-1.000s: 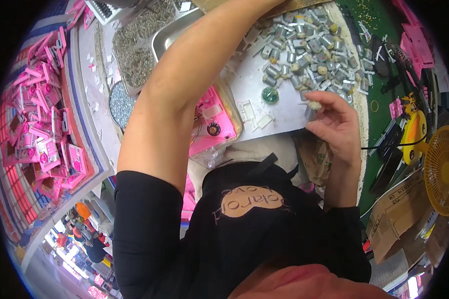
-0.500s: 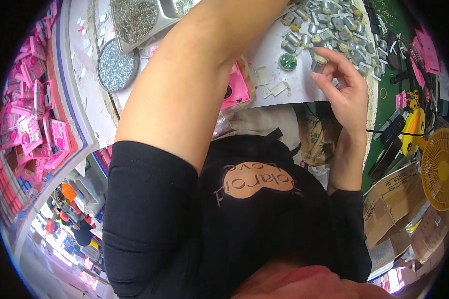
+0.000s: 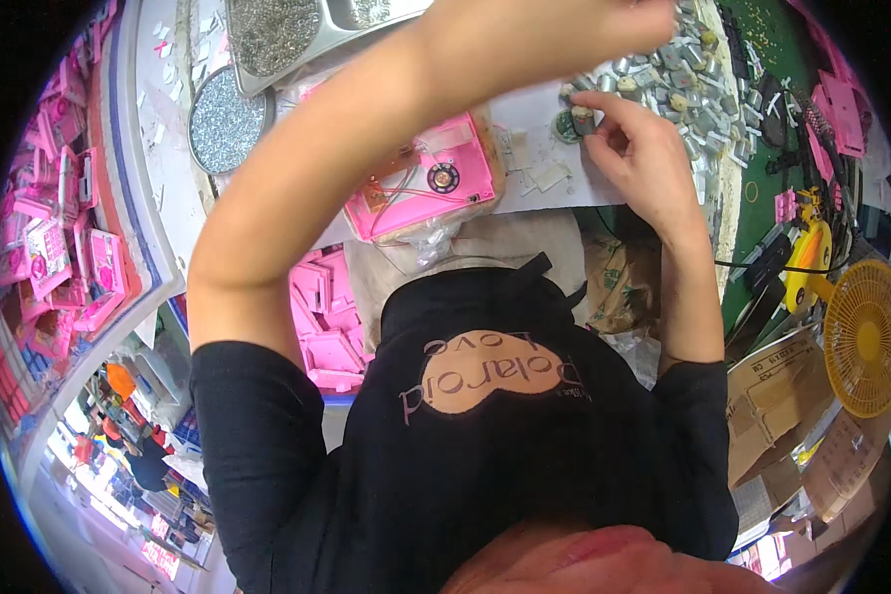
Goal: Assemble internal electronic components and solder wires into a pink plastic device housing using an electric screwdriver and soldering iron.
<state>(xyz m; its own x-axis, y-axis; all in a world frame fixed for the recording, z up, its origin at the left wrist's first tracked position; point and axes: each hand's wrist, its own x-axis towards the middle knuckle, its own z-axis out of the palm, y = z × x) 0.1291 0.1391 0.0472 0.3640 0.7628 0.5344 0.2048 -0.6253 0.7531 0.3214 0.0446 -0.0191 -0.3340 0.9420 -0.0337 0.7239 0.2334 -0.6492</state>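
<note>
My right hand [image 3: 645,156] pinches a small grey motor [image 3: 584,121] between thumb and fingertips. The motor is beside a round green piece [image 3: 566,126], partly in front of it; whether they touch I cannot tell. My left arm reaches across the bench, and my left hand [image 3: 643,22] is over the heap of small grey motors [image 3: 683,74], cut off by the upper edge with its fingers hidden. Below that forearm lies an open pink plastic casing [image 3: 421,203] with thin wires and a round black speaker [image 3: 444,178] inside, resting on a padded support.
A metal tray [image 3: 312,49] of small metal parts and a round dish [image 3: 230,121] of tiny silvery pieces stand at the far left. White plastic bits [image 3: 546,178] lie near the bench edge. More pink casings [image 3: 329,327] sit below it. A yellow fan [image 3: 861,337] stands at right.
My left arm has swung farther right and away, uncovering the pink casing. My right hand has moved left with the motor, up to the round green piece.
</note>
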